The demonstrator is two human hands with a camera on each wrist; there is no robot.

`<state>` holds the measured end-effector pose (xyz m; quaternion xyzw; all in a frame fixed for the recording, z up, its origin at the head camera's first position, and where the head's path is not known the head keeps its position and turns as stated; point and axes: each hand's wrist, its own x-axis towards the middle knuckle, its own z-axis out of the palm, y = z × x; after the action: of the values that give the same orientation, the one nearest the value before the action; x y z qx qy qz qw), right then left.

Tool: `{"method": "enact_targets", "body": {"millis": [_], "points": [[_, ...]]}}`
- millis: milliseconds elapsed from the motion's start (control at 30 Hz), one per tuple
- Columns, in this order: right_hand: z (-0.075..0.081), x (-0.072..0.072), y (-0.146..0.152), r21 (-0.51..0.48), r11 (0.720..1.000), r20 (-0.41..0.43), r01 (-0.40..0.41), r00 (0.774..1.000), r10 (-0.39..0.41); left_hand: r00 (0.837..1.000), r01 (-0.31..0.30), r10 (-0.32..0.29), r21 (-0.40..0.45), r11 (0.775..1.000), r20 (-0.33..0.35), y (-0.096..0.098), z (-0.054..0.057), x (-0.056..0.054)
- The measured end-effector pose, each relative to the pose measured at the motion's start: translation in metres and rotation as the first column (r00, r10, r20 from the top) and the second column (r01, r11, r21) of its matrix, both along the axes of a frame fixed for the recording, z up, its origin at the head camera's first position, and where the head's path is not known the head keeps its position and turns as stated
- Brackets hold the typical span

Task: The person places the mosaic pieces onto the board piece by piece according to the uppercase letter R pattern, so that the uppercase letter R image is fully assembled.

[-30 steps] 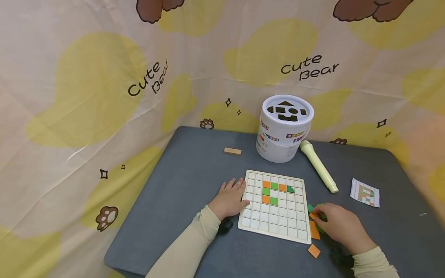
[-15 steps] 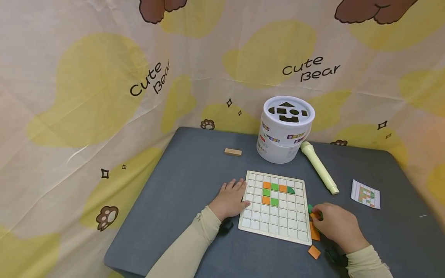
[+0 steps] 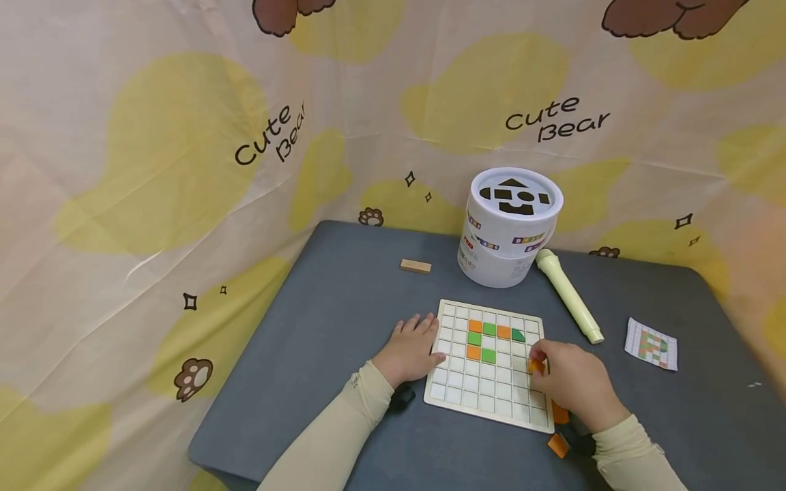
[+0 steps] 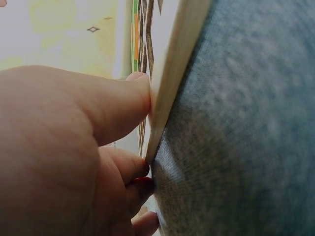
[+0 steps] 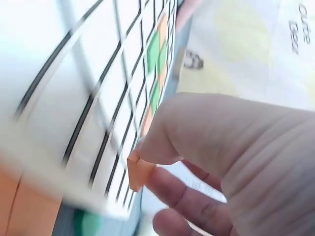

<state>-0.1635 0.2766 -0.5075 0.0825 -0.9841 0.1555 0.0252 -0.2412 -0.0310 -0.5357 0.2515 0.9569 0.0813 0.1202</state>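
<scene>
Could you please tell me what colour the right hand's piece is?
The piece is orange, shown best in the right wrist view.

Orange tile (image 3: 537, 367), pinched, near right edge of flat, part-filled grid board (image 3: 486, 387)

"Cute Bear" reads twice on the backdrop (image 3: 381, 95)

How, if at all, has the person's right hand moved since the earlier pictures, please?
Yes: in the head view, the right hand has moved left and forward, from beside the grid board to over its right edge.
</scene>
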Motion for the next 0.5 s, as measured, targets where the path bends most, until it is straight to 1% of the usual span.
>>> {"method": "enact_targets", "body": {"millis": [100,200,300,400,500], "points": [[-0.001,-0.012,-0.016,0.022,0.997,-0.013,-0.078,0.997,0.078,1.0,-0.003,0.003,-0.003,1.0,0.002,-0.001,0.0,0.0],[-0.003,-0.02,-0.028,0.036,0.992,-0.015,-0.122,0.992,0.122,1.0,-0.004,0.004,0.0,1.0,0.006,-0.001,0.001,0.0],[-0.004,-0.024,-0.036,0.016,0.99,-0.013,-0.142,0.99,0.143,1.0,-0.003,0.003,0.002,1.0,0.011,-0.001,0.003,0.0],[-0.004,-0.024,-0.04,0.003,0.989,-0.007,-0.145,0.989,0.145,1.0,0.0,0.0,0.0,1.0,0.008,-0.001,0.004,0.0],[-0.005,-0.023,-0.042,-0.005,0.99,-0.003,-0.144,0.99,0.144,1.0,0.004,-0.004,-0.006,1.0,0.005,-0.001,0.003,0.0]]}}
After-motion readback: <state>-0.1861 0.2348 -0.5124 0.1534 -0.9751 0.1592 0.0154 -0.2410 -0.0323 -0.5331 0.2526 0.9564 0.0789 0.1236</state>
